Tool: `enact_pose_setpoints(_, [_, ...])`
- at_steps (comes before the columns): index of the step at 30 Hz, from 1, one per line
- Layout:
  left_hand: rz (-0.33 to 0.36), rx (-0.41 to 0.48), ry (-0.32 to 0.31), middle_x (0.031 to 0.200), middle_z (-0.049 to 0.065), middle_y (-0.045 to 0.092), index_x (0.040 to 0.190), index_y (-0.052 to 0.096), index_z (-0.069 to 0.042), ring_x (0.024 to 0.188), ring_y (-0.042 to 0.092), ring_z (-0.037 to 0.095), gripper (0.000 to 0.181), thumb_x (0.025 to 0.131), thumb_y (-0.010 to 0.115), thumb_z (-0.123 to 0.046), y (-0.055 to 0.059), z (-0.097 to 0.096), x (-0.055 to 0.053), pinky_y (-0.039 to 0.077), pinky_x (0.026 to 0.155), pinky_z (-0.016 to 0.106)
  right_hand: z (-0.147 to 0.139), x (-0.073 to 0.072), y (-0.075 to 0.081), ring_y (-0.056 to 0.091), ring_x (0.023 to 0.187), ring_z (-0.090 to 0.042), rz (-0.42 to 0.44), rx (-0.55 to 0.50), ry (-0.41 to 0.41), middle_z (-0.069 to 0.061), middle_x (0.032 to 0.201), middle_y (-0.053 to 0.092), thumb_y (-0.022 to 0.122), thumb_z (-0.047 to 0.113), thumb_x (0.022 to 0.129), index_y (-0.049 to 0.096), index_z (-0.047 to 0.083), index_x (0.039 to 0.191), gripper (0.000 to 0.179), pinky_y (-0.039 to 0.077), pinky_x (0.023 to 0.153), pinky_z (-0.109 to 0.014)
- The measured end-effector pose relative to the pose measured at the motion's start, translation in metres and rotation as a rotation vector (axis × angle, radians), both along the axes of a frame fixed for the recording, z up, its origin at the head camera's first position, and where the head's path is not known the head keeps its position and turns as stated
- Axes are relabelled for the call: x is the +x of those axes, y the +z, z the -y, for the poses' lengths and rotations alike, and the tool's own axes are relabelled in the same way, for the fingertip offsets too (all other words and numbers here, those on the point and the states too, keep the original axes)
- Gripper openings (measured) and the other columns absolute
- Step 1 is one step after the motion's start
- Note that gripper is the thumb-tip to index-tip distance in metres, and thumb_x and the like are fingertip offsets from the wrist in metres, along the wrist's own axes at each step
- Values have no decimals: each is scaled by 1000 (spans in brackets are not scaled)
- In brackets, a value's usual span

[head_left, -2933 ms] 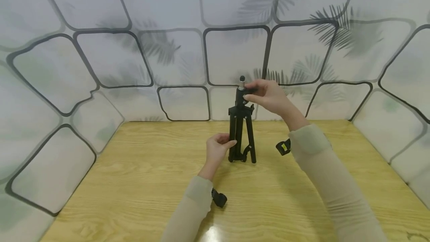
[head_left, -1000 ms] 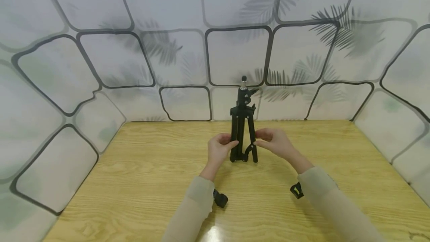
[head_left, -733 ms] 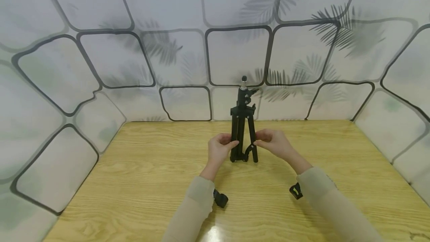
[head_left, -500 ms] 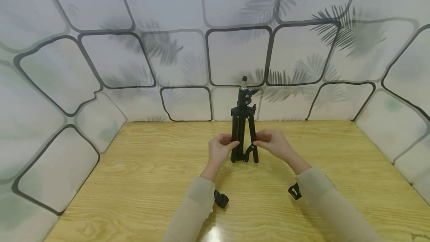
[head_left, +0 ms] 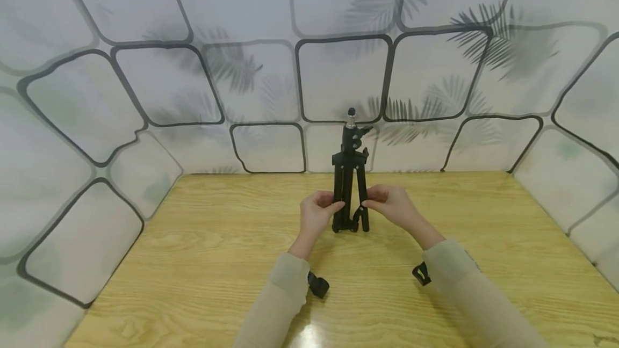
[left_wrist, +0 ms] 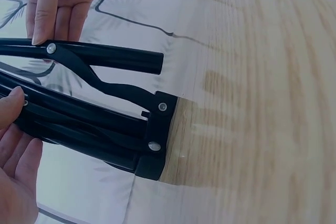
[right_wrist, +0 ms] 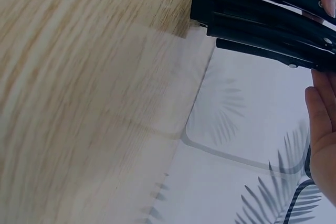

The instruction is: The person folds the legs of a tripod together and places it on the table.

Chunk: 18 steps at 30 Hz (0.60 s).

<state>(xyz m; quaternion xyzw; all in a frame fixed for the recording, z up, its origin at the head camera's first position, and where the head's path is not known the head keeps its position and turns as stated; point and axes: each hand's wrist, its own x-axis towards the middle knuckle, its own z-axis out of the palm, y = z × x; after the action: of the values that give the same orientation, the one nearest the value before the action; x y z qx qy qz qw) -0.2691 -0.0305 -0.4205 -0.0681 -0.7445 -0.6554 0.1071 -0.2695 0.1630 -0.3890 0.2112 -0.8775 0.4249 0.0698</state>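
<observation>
A black tripod stand (head_left: 347,176) stands upright near the back of the table, its legs mostly folded together and a silver stud with a black cap at its top. My left hand (head_left: 317,218) grips the left legs low down, thumb in front. On the other side my right hand (head_left: 393,207) pinches the right leg, which is angled slightly out from the rest. In the left wrist view a riveted brace (left_wrist: 100,80) links that leg to the base bracket (left_wrist: 157,137). The right wrist view shows the leg bundle (right_wrist: 273,17) with fingers at its far end.
The wood-grain table (head_left: 203,262) spreads around the stand. A patterned backdrop (head_left: 271,90) with leaf prints and dark outlines rises close behind it and along both sides. Black wrist-camera mounts (head_left: 317,285) hang by the sleeves.
My right hand has come down from the knob near the stand's top to the right leg. Since then that leg has moved slightly inward. The left hand keeps its hold.
</observation>
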Motion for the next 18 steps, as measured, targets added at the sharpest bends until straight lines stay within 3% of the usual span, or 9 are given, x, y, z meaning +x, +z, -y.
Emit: enact_pose_setpoints(18, [-14, -1, 3, 85, 8, 65, 90, 66, 0, 79, 61, 16, 23, 72, 74, -12, 0, 0, 0, 50, 69, 27, 4, -4, -3, 63, 79, -23, -50, -5, 5, -12, 86, 65, 66, 15, 80, 65, 0, 93, 20, 51, 67, -35])
